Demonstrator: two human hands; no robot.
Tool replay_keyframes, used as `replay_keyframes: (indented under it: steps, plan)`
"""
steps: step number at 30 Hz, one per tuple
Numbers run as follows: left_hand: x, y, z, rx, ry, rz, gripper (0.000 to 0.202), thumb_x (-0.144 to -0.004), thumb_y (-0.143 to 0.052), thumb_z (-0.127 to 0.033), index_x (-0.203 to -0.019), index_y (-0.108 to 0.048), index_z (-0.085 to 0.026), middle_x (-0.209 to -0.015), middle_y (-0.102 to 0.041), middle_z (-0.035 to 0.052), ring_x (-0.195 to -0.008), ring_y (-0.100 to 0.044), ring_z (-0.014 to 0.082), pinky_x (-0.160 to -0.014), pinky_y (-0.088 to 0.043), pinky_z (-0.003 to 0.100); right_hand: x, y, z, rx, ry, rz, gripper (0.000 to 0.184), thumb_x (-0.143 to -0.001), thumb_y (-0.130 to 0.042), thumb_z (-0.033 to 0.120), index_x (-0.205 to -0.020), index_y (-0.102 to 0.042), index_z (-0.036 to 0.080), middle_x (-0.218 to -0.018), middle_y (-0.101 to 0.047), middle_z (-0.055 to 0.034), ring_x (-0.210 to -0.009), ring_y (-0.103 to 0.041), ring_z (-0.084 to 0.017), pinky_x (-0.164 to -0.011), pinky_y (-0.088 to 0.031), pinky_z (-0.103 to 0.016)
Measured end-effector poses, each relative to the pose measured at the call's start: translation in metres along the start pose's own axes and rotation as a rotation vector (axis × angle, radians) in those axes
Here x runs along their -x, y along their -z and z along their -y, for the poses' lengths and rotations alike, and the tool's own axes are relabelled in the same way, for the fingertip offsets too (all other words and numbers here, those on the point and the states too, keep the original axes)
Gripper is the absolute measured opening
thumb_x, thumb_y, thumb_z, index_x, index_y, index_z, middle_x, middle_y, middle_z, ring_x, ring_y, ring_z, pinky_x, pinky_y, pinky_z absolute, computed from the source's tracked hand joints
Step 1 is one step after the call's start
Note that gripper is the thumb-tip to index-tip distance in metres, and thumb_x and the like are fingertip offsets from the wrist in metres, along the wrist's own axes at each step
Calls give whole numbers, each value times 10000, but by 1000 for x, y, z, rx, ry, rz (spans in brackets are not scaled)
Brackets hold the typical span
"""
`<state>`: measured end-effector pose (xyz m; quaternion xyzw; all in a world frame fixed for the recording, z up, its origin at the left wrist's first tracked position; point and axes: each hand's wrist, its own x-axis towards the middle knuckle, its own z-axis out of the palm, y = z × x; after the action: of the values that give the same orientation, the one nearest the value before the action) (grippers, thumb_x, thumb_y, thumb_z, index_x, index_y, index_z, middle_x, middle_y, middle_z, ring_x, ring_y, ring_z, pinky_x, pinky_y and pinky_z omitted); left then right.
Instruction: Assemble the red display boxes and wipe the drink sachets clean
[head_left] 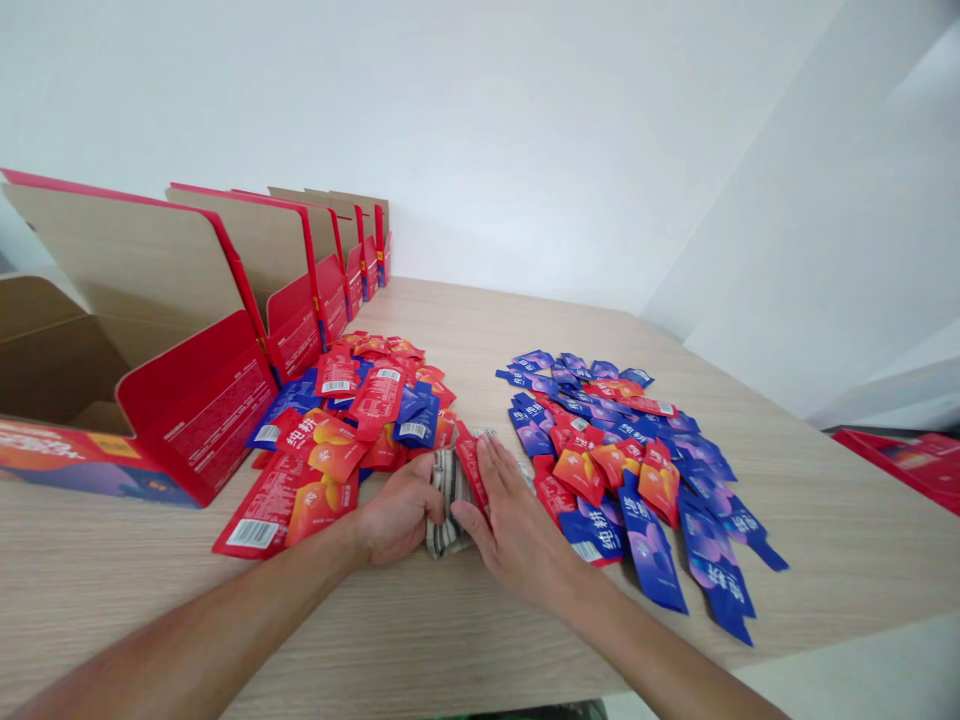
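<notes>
My left hand (401, 510) is closed round a folded cloth (448, 500) with grey and white stripes, just above the table in front of me. Right beside the cloth, my right hand (517, 530) holds a red pouch (472, 465) against its thumb side, its fingers straight and together; part of the pouch is hidden. To the left lies a heap of red and blue pouches (379, 395), printed with orange fruit. A wider spread of blue pouches (649, 560), with several red ones among them, lies to the right.
Open cardboard boxes (199, 410) with red outsides stand in a row along the left, flaps raised. The pale wood table (480, 310) meets a white wall at the back. A red box or tray (900, 465) shows beyond its right edge.
</notes>
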<state>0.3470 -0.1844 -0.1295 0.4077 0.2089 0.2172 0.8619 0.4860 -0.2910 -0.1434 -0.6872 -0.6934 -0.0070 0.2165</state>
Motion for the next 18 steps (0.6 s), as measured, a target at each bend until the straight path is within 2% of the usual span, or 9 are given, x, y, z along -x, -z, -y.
replay_keyframes:
  steps: [2, 4, 7, 9, 11, 13, 15, 18]
  plan:
    - [0, 0, 0, -5, 2, -3, 433, -388, -478, 56, -737, -647, -138, -653, -674, -8, -598, -638, 147, -491, -477, 201, 5, 1, 5, 99, 46, -24, 781, -1043, -462, 489, -1564, -320, -75, -1631, -299, -291, -1554, -236, -395, -1222, -334, -599]
    - [0, 0, -1, 3, 3, -12, 466, -387, -486, 66, -771, -658, -136, -679, -692, 1, -625, -656, 159, -510, -489, 207, 10, 1, 9, 199, 63, -48, 721, -1025, -520, 409, -1534, -380, -82, -1590, -380, -297, -1531, -277, -433, -1213, -318, -641]
    - [-1, -2, -1, 20, 20, -16, 515, -380, -495, 74, -815, -674, -137, -708, -711, 8, -629, -659, 161, -536, -504, 220, 15, 6, 13, 297, 84, -38, 574, -998, -518, 248, -1448, -498, -107, -1480, -527, -309, -1486, -353, -475, -1196, -299, -684]
    - [-1, -2, -1, 27, 33, -2, 555, -377, -497, 72, -852, -688, -141, -723, -720, 12, -644, -668, 171, -562, -519, 237, 17, 17, 15, 295, 122, -2, 502, -964, -485, 144, -1390, -562, -110, -1399, -605, -310, -1444, -431, -466, -1180, -329, -663]
    - [-1, -2, -2, 32, 32, 20, 578, -375, -499, 70, -874, -697, -144, -739, -728, 18, -672, -680, 184, -581, -525, 247, 17, 35, 15, 207, 132, 36, 460, -931, -454, 84, -1331, -644, -41, -1283, -701, -262, -1311, -597, -398, -1109, -450, -569]
    - [-1, -2, -2, 28, 29, 35, 572, -371, -497, 66, -865, -698, -145, -747, -729, 22, -706, -692, 194, -598, -528, 249, 14, 57, 14, 44, 84, 39, 443, -908, -432, 61, -1240, -724, 89, -1149, -774, -164, -1106, -716, -294, -969, -545, -436]
    - [-1, -1, -2, 6, 32, 32, 552, -370, -496, 60, -844, -694, -141, -748, -724, 25, -736, -701, 198, -611, -526, 244, 6, 75, 13, -143, 12, -16, 444, -866, -413, 43, -1091, -770, 182, -1010, -799, -72, -919, -745, -211, -838, -553, -330]
    - [-2, 1, 0, -11, 30, 21, 545, -371, -500, 56, -844, -689, -139, -760, -718, 23, -761, -702, 196, -602, -510, 228, -18, 86, 10, -318, -93, -143, 424, -781, -395, 28, -888, -764, 206, -775, -762, 4, -679, -696, -144, -680, -484, -248]
